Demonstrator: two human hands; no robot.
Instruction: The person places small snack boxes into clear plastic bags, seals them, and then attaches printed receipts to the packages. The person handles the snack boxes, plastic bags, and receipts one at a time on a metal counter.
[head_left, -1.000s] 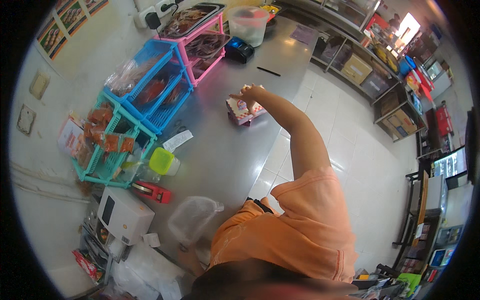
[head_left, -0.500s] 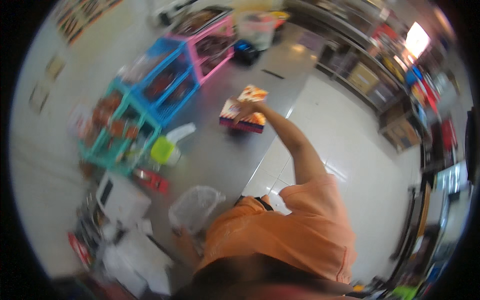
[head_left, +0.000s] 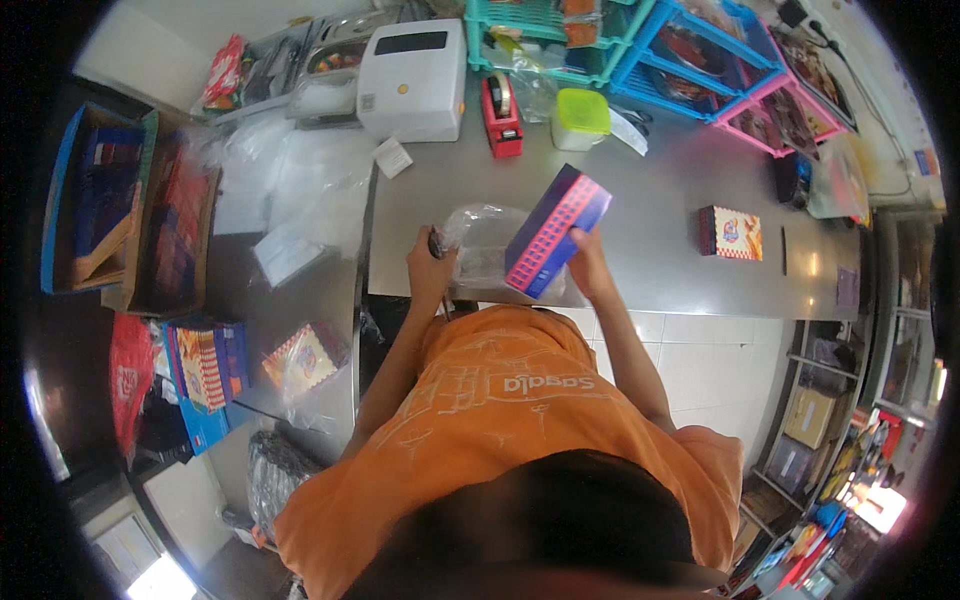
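Observation:
My right hand [head_left: 590, 262] grips the lower right side of a blue-purple cardboard box [head_left: 556, 232] with a pink patterned side. The box is tilted above the metal table, over the right part of a clear plastic bag [head_left: 480, 240]. Beside the bag's left edge, my left hand [head_left: 432, 268] is closed round a small dark-handled tool [head_left: 436, 242]; its kind is mostly hidden by the fingers. A second box [head_left: 731, 233], with a pale printed top, lies further right on the metal table [head_left: 660, 190].
Along the back stand a white label printer [head_left: 412, 85], a red tape dispenser [head_left: 501, 118], a green-lidded tub [head_left: 580, 120] and teal, blue and pink stacked baskets [head_left: 690, 60]. To the left are plastic sheets [head_left: 290, 180], open cartons [head_left: 130, 210] and a bagged box [head_left: 303, 358].
My view has turned to the right. My right hand, earlier on the boxes far along the table, now holds one near the plastic bag; another box stays behind.

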